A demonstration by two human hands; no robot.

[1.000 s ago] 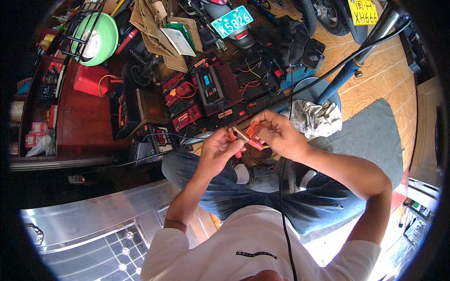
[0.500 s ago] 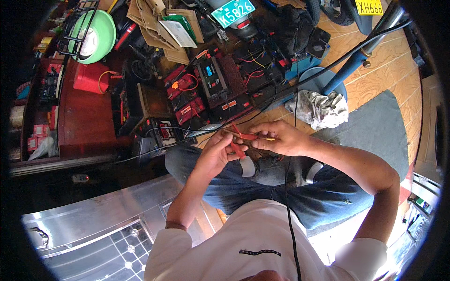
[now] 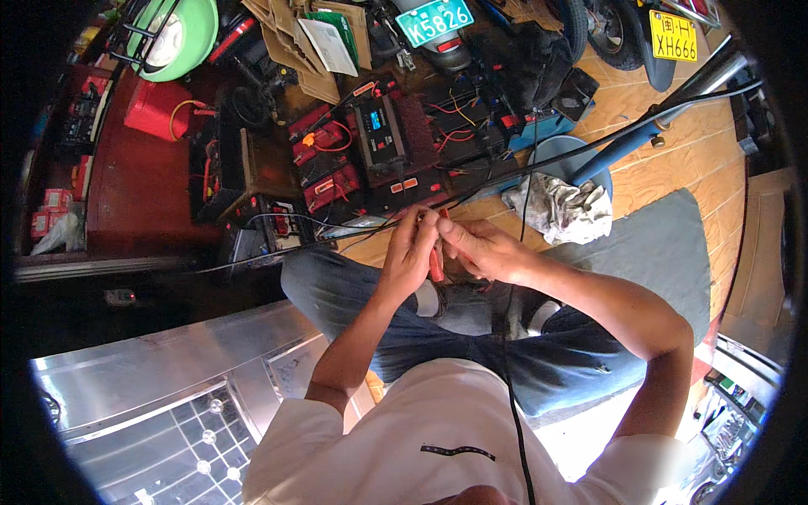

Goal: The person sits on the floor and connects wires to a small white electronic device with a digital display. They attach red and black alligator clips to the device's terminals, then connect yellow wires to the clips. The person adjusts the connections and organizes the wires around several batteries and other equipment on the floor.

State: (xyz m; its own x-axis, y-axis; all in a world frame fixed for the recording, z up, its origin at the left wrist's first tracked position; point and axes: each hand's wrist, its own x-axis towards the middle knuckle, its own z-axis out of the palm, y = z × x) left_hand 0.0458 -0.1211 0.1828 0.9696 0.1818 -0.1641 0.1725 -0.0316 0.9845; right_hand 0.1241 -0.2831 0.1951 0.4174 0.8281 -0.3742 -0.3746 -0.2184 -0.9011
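Note:
My left hand [image 3: 410, 257] and my right hand [image 3: 486, 248] meet fingertip to fingertip in front of my bent knees. Both are closed. From beneath the left fingers sticks a red-handled tool [image 3: 436, 264]; its working end is covered, so its exact kind does not show. My right thumb and fingers pinch at the same spot, and what lies between them is hidden. Just beyond the hands pass thin dark cables [image 3: 370, 225]. Farther off, a black charger-like box [image 3: 380, 135] with a lit blue display sits on dark red batteries [image 3: 332, 189].
To the right a crumpled stained cloth [image 3: 568, 206] hangs over a blue-grey bucket [image 3: 589, 151]. A black cable [image 3: 507, 337] runs down over my lap. Cardboard [image 3: 290, 50], a green basin [image 3: 198, 38] and parked two-wheelers [image 3: 610, 38] stand at the back. A grey mat [image 3: 656, 244] lies right.
My hands have drawn together, the right fingers closing in against the left. The red parts, earlier spread between both hands, are now mostly covered. The whole view has shifted slightly.

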